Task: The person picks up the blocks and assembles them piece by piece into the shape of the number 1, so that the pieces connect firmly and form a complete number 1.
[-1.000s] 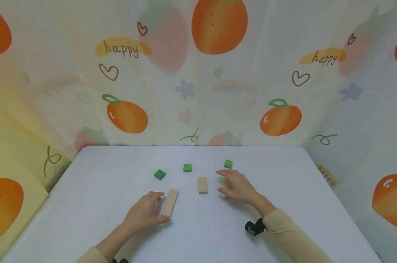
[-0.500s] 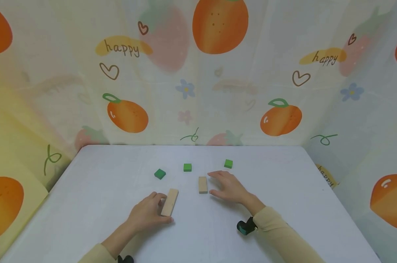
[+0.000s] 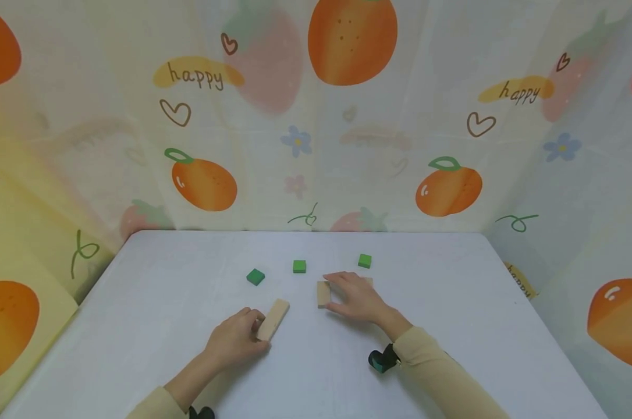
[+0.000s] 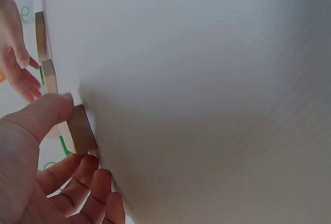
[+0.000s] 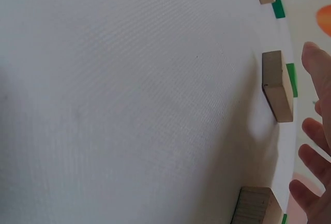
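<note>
My left hand pinches the near end of a long pale wooden block, which slants away to the right on the table. In the left wrist view, the thumb lies at one side of this block and fingertips at the other. My right hand hovers at a shorter wooden block, its thumb and index finger spread over the block's ends in the head view. The right wrist view shows its loosely bent fingers beyond that block. Another wooden block is mostly hidden behind the right hand.
Three small green blocks lie farther back: a darker one on the left, one in the middle and one on the right. The white table ends at a fruit-print curtain.
The right hand has moved left, from the right-hand wooden block to the middle one. The left fingers have closed on the long block, and its far end has swung slightly right.
</note>
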The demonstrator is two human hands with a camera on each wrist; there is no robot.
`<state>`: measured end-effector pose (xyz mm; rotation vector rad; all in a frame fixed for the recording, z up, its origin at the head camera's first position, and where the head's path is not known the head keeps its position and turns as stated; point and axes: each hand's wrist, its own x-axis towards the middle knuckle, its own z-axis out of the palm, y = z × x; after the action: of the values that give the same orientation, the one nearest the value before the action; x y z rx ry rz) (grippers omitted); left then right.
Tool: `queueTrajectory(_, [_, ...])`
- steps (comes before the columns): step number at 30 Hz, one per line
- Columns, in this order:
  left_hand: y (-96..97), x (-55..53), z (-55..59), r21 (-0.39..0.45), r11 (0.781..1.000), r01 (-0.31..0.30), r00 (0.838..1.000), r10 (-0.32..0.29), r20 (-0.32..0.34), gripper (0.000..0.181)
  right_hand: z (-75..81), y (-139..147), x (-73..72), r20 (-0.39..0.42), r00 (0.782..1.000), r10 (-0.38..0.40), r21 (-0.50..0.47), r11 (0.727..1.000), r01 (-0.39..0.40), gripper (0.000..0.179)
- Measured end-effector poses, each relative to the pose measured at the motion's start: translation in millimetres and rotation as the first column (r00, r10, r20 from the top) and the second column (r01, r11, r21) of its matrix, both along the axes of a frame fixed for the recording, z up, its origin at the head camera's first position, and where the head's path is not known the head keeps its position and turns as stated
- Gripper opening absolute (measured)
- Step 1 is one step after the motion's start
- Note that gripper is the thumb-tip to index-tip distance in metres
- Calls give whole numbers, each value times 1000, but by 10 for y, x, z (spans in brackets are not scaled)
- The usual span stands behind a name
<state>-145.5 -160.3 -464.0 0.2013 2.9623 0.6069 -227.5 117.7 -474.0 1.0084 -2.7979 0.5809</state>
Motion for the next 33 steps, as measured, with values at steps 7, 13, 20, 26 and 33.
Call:
queueTrajectory(7, [-33,4,31,10,1000,14,1000,-14,-16,40,21,-47,-26,12,1000,-8,45,999,8,61])
queueTrajectory(13, [-75,12,40,16,1000,19,999,-18,-39,40,-10,-78,-42,62,998,-25,62,998,21,61])
queueTrajectory(20, [-85,15,20,20,1000,19,999,-18,-48,39,-52,-97,-52,84,995,-60,88,995,52,62])
queueTrajectory(26, [-95,2,-11,29,1000,1,999,1,-55,34,-51,-107,-45,75,995,-61,76,996,55,57])
queueTrajectory(33, [-113,-19,-41,56,998,-2,996,7,-89,34,-58,-111,-55,77,994,-73,66,996,68,55])
